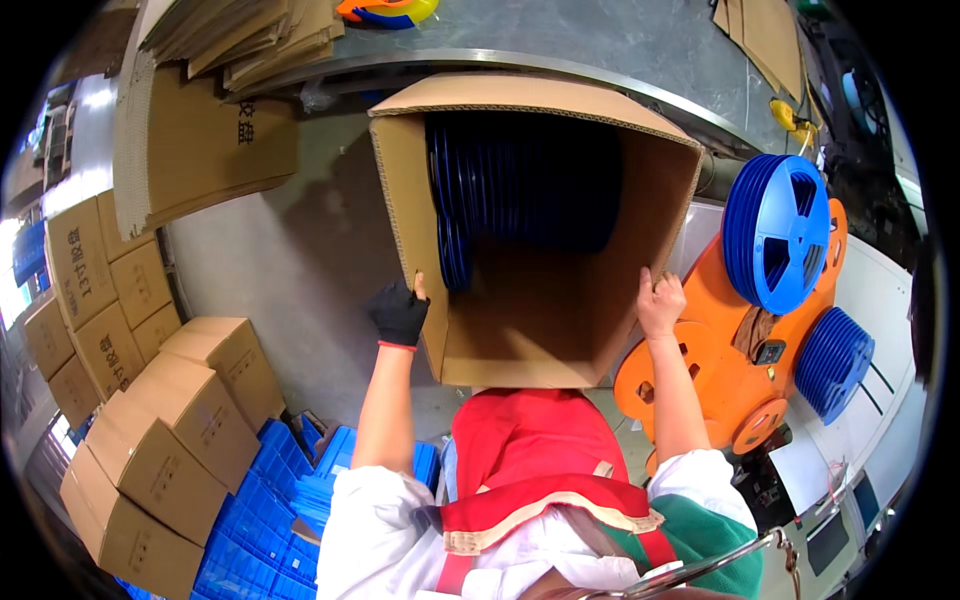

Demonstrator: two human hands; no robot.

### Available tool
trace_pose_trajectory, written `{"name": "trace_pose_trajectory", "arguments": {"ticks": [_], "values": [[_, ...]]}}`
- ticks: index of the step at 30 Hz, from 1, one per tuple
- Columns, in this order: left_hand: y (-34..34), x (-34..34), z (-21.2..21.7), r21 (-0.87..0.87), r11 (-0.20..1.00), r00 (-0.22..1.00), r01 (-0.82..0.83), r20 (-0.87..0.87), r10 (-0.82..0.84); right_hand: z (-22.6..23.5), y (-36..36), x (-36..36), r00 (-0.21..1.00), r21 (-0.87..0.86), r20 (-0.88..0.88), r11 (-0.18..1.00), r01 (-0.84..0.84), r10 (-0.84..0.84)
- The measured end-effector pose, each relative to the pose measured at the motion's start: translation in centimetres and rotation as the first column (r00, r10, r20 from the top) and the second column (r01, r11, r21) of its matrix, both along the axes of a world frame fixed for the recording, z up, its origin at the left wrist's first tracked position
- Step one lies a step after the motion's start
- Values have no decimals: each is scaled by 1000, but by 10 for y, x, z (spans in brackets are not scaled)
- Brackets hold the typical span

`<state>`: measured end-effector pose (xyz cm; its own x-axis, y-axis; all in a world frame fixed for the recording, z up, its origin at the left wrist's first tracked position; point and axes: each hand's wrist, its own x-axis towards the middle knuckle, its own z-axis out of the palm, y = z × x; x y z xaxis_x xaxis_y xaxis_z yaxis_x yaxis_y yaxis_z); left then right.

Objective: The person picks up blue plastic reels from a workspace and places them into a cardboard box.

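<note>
- Against the person's chest, the left hand, in a black glove, is closed on the left side edge of a large open brown corrugated cardboard box, and the bare right hand is closed on the right side edge; the hands stand well apart, the box between them.
- Held tipped with its mouth toward the camera, the box has one row of thin dark blue plastic reels standing on edge at its far left; too many overlap to count, and the right part looks unfilled, so loading seems partway.
- To the right, an orange machine carries two stacks of blue reels: an upper and a lower.
- At left, closed brown cartons are stacked, at least eight showing, over blue plastic crates.
- Above, flattened cardboard sheets lie piled on a grey table.
</note>
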<state>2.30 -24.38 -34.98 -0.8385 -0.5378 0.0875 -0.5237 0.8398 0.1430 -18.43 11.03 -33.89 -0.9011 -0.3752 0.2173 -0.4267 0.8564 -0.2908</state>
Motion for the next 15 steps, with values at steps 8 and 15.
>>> {"name": "trace_pose_trajectory", "arguments": {"ticks": [8, 15], "values": [[-10, -49, -2, 166, 985, 968, -41, 251, -2, 2, -14, -25, 865, 312, 388, 929, 199, -316], [-43, -147, 33, 289, 937, 943, -197, 319, 99, 17, -60, -103, 752, 366, 475, 880, 303, -457]]}}
